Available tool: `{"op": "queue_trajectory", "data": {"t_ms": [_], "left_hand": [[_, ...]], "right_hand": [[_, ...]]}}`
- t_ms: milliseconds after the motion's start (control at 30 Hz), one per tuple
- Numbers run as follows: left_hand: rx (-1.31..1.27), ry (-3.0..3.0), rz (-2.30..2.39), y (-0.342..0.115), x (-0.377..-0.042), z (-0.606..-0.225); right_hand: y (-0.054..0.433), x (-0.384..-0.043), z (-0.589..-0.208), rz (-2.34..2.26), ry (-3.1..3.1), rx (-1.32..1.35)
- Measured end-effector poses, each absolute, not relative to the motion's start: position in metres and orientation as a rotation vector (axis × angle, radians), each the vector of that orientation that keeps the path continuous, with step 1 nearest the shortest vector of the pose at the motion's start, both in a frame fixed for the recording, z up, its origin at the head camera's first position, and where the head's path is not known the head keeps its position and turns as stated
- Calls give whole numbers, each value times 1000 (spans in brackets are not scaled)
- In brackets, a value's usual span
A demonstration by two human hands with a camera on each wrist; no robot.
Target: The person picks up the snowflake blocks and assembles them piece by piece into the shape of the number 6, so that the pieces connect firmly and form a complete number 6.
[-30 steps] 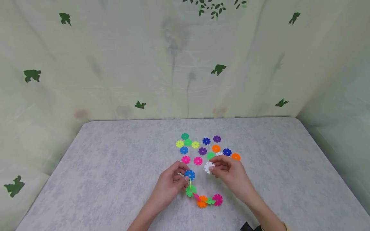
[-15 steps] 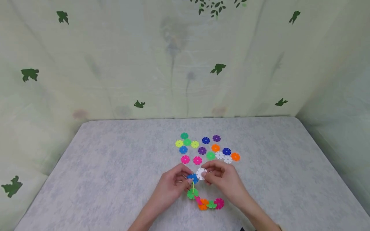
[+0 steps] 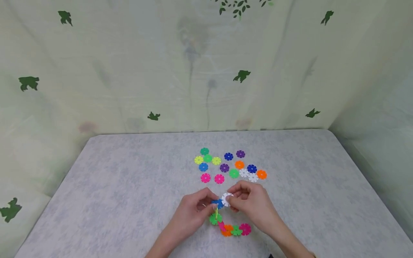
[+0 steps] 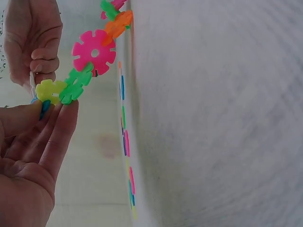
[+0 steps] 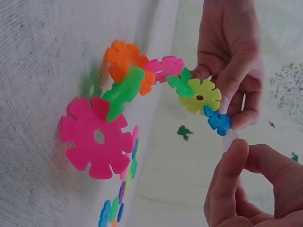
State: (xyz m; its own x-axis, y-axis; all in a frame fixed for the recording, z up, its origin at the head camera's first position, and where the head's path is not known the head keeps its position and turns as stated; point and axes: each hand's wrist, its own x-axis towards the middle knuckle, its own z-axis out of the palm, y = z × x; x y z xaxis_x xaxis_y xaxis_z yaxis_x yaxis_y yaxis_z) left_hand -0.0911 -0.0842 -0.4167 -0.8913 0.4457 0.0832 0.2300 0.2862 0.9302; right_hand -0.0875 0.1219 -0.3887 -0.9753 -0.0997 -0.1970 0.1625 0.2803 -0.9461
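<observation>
My left hand [image 3: 193,211] pinches a blue notched plastic disc [image 5: 218,121] between thumb and fingers. From it hangs a linked chain: a yellow disc [image 5: 210,91], a green disc [image 4: 73,86], a pink disc [image 4: 85,49], an orange disc [image 3: 227,230], another green disc [image 3: 236,230] and a pink end disc [image 5: 78,130]. A white disc [image 3: 227,199], pinched by thumb and index finger of my right hand [image 3: 253,202], meets the blue disc's edge. In the right wrist view, fingers hide most of the white disc.
Beyond the hands, several loose discs lie flat on the grey table [image 3: 129,179], among them pink [image 3: 205,178], purple [image 3: 224,167], white [image 3: 253,177] and orange [image 3: 261,174]. A pale curtain [image 3: 129,71] with green bird shapes rises behind the table.
My right hand has brought the white disc left and nearer, up to the blue disc. The left hand has shifted slightly right and tilted the blue disc, and the chain moved with it.
</observation>
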Motion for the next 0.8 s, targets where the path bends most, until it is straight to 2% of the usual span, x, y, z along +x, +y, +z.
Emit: {"op": "queue_trajectory", "data": {"t_ms": [167, 500, 800], "left_hand": [[626, 2349, 1649, -84, -90, -415], [484, 2197, 1840, -85, -92, -416], [471, 2208, 1836, -84, -92, -417]], "right_hand": [[122, -84, -386, -1761, 2318, 18], [129, -86, -395, -1946, 2126, -249], [123, -90, -406, -2031, 2066, -200]]}}
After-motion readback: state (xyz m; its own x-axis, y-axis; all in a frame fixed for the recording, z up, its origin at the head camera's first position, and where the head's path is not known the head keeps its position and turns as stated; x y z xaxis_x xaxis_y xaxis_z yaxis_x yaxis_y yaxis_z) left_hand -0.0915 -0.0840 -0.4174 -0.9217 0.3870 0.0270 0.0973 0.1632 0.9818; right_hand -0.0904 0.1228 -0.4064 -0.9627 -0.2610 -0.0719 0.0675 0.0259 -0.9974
